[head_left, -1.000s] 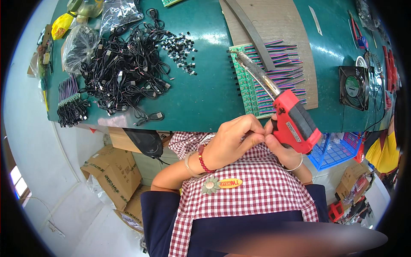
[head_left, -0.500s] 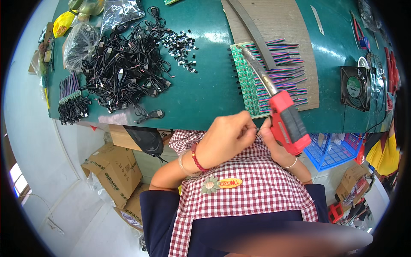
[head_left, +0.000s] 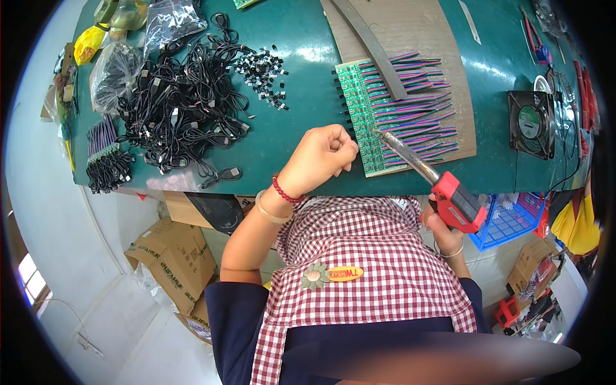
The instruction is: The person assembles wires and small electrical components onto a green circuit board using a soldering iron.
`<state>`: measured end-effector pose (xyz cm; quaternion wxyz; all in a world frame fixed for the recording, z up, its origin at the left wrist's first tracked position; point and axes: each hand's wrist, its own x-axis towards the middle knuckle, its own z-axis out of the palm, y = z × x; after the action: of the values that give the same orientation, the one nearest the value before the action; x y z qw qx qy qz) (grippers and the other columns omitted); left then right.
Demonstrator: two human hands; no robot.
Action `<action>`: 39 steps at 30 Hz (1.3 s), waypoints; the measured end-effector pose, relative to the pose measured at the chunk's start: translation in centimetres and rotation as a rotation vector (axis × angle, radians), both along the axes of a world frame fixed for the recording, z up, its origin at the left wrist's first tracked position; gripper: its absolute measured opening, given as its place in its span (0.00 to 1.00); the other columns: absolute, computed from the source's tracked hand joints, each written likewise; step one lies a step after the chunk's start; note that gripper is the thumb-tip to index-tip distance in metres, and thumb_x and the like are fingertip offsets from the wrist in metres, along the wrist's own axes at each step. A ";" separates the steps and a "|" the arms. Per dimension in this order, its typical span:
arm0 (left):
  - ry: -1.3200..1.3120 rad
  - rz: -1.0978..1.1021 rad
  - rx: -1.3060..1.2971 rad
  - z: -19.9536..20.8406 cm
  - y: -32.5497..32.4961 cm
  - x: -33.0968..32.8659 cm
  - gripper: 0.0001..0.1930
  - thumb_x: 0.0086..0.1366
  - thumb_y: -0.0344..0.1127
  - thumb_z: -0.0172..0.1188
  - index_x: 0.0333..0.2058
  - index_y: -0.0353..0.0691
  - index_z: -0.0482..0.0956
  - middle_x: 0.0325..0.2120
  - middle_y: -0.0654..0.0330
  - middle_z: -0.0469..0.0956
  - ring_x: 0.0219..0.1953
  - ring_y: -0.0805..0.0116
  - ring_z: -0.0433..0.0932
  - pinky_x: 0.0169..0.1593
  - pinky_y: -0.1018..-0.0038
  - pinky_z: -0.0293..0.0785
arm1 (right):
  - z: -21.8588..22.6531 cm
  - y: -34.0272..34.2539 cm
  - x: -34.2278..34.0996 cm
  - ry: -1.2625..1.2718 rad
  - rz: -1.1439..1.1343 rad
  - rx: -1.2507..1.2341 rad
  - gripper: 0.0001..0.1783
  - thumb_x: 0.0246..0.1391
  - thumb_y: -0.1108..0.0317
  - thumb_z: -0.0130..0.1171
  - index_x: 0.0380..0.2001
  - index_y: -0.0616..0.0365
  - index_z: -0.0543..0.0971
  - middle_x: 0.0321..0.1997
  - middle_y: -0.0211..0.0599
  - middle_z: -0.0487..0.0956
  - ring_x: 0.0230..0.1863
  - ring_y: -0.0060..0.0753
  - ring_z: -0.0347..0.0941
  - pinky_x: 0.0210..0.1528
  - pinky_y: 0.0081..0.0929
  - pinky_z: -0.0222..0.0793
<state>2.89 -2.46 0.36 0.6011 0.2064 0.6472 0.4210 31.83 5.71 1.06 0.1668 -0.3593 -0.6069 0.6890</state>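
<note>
Since lowered, soldering gun (head_left: 443, 186) at circuit board (head_left: 362, 115)

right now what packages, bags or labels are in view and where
Clear plastic bags: far left of the green table, crinkled, dark parts inside.
Yellow packet: far left corner, small.
Cardboard boxes: on the floor under the table's left side, brown with print.
Oval badge: on the checked apron, yellow and red.

One soldering gun (head_left: 443, 186), one green circuit board (head_left: 359, 109), one fan (head_left: 530, 124), two cardboard boxes (head_left: 172, 253)
</note>
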 end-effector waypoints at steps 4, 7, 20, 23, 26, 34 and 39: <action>0.012 -0.008 -0.009 -0.2 0.2 -0.1 0.09 0.61 0.32 0.54 0.24 0.36 0.69 0.15 0.66 0.72 0.16 0.84 0.65 0.20 0.86 0.62 | -0.7 0.0 0.9 0.047 0.033 -0.082 0.15 0.49 0.72 0.56 0.42 0.65 0.70 0.23 0.32 0.70 0.23 0.23 0.65 0.28 0.24 0.63; 0.027 -0.021 -0.016 0.0 0.3 -0.2 0.08 0.60 0.32 0.54 0.24 0.36 0.69 0.15 0.66 0.72 0.15 0.84 0.65 0.19 0.86 0.61 | -0.7 -0.1 1.1 0.046 0.017 -0.141 0.08 0.47 0.77 0.57 0.34 0.65 0.74 0.26 0.32 0.73 0.27 0.22 0.68 0.30 0.22 0.65; -0.024 0.016 -0.002 -0.4 0.2 -0.1 0.08 0.59 0.30 0.54 0.23 0.37 0.69 0.14 0.66 0.71 0.14 0.84 0.64 0.17 0.86 0.59 | -0.9 -0.3 1.0 -0.007 0.126 -0.095 0.21 0.51 0.68 0.54 0.48 0.65 0.66 0.20 0.32 0.68 0.21 0.24 0.62 0.28 0.26 0.61; -0.030 0.019 0.010 -0.5 0.2 -0.1 0.08 0.59 0.30 0.54 0.23 0.37 0.68 0.14 0.66 0.71 0.14 0.84 0.64 0.18 0.86 0.59 | -1.0 -0.4 1.1 -0.003 0.118 -0.072 0.20 0.51 0.69 0.53 0.46 0.65 0.66 0.20 0.33 0.68 0.20 0.24 0.62 0.27 0.25 0.61; -0.026 0.010 0.004 -0.5 0.3 -0.2 0.08 0.59 0.31 0.54 0.23 0.37 0.69 0.14 0.66 0.71 0.14 0.84 0.64 0.18 0.86 0.59 | -0.9 -0.4 1.1 0.010 0.044 -0.163 0.10 0.47 0.75 0.57 0.35 0.64 0.73 0.25 0.30 0.72 0.26 0.21 0.67 0.29 0.22 0.64; 0.012 0.015 -0.012 -0.3 0.3 -0.2 0.07 0.55 0.30 0.55 0.21 0.34 0.71 0.14 0.64 0.73 0.14 0.82 0.68 0.18 0.84 0.63 | -0.7 -0.5 1.1 -0.076 0.113 -0.132 0.08 0.49 0.68 0.55 0.26 0.62 0.70 0.21 0.31 0.69 0.24 0.24 0.65 0.28 0.23 0.61; 0.007 0.027 -0.008 -0.4 0.3 -0.1 0.07 0.55 0.30 0.54 0.21 0.34 0.71 0.14 0.64 0.73 0.14 0.82 0.68 0.17 0.84 0.62 | -0.7 -0.8 1.4 -0.094 0.148 -0.086 0.13 0.50 0.62 0.55 0.29 0.63 0.69 0.19 0.33 0.67 0.21 0.26 0.63 0.26 0.24 0.59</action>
<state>2.76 -2.17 -0.02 0.5938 0.1968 0.6538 0.4256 33.26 4.88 0.37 0.0712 -0.3525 -0.6087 0.7073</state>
